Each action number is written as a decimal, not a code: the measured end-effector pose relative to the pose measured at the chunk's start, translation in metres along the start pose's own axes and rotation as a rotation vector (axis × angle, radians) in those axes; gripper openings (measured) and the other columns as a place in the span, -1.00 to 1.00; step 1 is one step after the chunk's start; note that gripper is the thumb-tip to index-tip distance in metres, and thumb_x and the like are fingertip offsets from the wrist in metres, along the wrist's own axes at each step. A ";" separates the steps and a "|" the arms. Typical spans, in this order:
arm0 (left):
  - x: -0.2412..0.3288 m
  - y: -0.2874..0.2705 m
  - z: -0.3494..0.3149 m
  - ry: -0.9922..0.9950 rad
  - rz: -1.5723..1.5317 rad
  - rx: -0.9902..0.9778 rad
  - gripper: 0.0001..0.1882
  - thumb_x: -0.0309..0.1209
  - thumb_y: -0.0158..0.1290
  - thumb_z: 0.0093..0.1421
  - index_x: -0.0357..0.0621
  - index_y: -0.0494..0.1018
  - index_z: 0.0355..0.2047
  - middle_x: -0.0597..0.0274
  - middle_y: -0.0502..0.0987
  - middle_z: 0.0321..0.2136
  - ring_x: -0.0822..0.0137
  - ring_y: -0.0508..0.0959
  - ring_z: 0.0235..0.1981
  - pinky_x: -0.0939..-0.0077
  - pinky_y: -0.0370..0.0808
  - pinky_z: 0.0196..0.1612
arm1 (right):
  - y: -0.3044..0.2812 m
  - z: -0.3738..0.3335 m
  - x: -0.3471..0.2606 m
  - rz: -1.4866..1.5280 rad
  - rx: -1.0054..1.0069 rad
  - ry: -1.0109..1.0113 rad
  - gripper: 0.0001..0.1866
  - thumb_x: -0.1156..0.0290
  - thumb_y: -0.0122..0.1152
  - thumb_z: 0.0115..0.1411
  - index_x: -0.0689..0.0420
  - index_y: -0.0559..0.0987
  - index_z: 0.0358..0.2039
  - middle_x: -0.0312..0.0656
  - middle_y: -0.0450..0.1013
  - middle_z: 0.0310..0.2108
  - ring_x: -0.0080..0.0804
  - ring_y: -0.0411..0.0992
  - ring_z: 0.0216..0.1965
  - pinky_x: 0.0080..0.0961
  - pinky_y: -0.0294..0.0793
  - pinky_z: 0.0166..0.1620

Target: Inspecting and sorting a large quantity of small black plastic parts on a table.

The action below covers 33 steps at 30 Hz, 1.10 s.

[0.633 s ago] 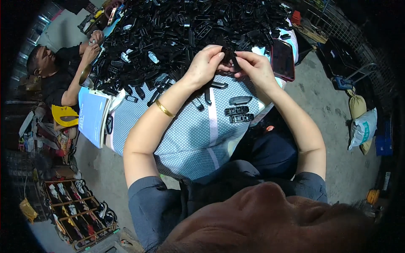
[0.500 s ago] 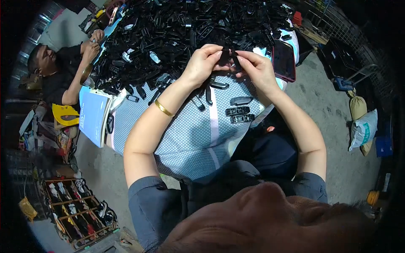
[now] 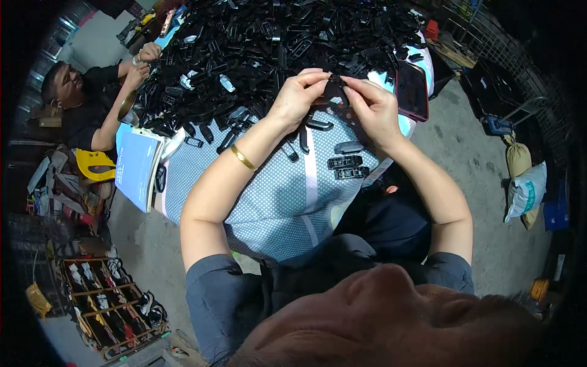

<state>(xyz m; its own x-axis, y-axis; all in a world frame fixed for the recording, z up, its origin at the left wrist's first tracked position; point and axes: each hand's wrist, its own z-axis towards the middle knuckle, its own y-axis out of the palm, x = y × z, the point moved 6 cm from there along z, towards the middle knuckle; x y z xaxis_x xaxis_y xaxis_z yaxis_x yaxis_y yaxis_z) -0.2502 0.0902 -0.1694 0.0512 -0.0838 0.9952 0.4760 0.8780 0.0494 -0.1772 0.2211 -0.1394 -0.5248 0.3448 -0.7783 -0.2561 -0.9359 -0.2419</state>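
My left hand (image 3: 298, 98) and my right hand (image 3: 373, 107) meet above the table and pinch one small black plastic part (image 3: 334, 87) between their fingertips. A gold bangle (image 3: 243, 158) sits on my left wrist. Just beyond the hands spreads a big heap of black plastic parts (image 3: 263, 43). Below the hands, two flat black ribbed pieces (image 3: 345, 167) and a few loose black clips (image 3: 318, 124) lie on the blue-and-white dotted cloth (image 3: 275, 202).
A dark-red phone (image 3: 413, 92) lies right of my right hand. A blue booklet (image 3: 136, 168) hangs at the table's left edge. Another person (image 3: 92, 104) sits at far left, hands at the heap. A rack of small items (image 3: 107, 306) stands lower left; sacks (image 3: 524, 183) right.
Both hands stay together on the small black part; the fingers have shifted slightly around it. Nothing else has visibly moved.
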 end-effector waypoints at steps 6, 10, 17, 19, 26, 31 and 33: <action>-0.001 0.002 -0.001 -0.064 -0.127 -0.092 -0.76 -0.46 -0.07 0.19 -0.33 0.43 -0.18 0.36 0.32 -0.11 0.47 0.47 -0.23 0.61 0.46 -0.19 | -0.002 0.004 -0.012 -0.123 0.027 -0.243 -0.76 0.61 0.07 0.06 0.28 0.53 -0.22 -0.15 0.47 -0.45 -0.51 0.44 -0.49 -0.69 0.39 -0.48; 0.009 0.004 -0.004 0.039 0.067 -0.047 -0.77 -0.49 -0.09 0.18 -0.32 0.45 -0.20 0.28 0.29 -0.07 0.50 0.47 -0.29 0.65 0.44 -0.24 | -0.004 0.002 -0.012 -0.188 0.028 -0.250 -0.75 0.63 0.08 0.02 0.28 0.53 -0.23 -0.10 0.47 -0.44 -0.41 0.46 -0.42 -0.64 0.42 -0.41; 0.020 0.007 -0.011 0.140 0.398 0.068 -0.73 -0.51 -0.07 0.15 -0.27 0.44 -0.13 0.20 0.40 -0.17 0.53 0.47 -0.43 0.72 0.41 -0.30 | 0.006 -0.003 -0.005 -0.326 0.019 -0.280 -0.76 0.59 0.13 -0.04 0.21 0.52 -0.27 -0.11 0.42 -0.37 -0.22 0.46 -0.44 -0.48 0.48 -0.40; 0.018 0.013 -0.017 0.019 0.176 0.069 -0.67 -0.52 -0.01 0.11 -0.28 0.40 -0.08 0.22 0.50 -0.30 0.51 0.48 -0.37 0.69 0.41 -0.23 | 0.005 -0.002 -0.002 -0.397 0.007 -0.328 -0.74 0.58 0.14 -0.04 0.23 0.50 -0.26 -0.10 0.42 -0.38 -0.21 0.46 -0.45 -0.48 0.48 -0.40; 0.019 0.004 -0.014 0.062 0.022 0.120 -0.69 -0.55 0.04 0.07 -0.34 0.42 -0.13 0.13 0.50 -0.20 0.45 0.49 -0.22 0.66 0.39 -0.11 | 0.008 0.002 -0.004 -0.378 0.005 -0.281 -0.71 0.51 0.20 0.01 0.25 0.46 -0.22 -0.12 0.40 -0.35 -0.33 0.46 -0.40 -0.54 0.47 -0.39; 0.030 0.004 -0.011 0.097 -0.016 -0.033 -0.69 -0.55 0.02 0.09 -0.33 0.41 -0.12 0.13 0.50 -0.20 0.44 0.48 -0.22 0.65 0.39 -0.09 | 0.006 0.007 0.032 -0.013 -0.233 0.194 -0.61 0.40 0.25 0.02 0.30 0.45 -0.15 -0.21 0.46 -0.42 -0.65 0.39 -0.45 -0.64 0.41 -0.41; 0.030 0.010 -0.010 0.069 -0.157 -0.111 -0.70 -0.56 -0.01 0.11 -0.32 0.41 -0.11 0.12 0.49 -0.18 0.43 0.48 -0.20 0.64 0.39 -0.08 | 0.005 0.006 0.024 -0.112 -0.261 0.166 -0.64 0.40 0.25 0.02 0.30 0.47 -0.19 -0.23 0.46 -0.47 -0.66 0.38 -0.48 -0.63 0.40 -0.43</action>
<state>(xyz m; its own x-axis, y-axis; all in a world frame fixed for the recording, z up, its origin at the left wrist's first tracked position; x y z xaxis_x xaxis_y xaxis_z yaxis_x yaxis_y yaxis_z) -0.2354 0.0919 -0.1404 0.0274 -0.2508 0.9676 0.5763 0.7949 0.1897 -0.1953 0.2254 -0.1559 -0.3604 0.4500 -0.8171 -0.0768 -0.8873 -0.4548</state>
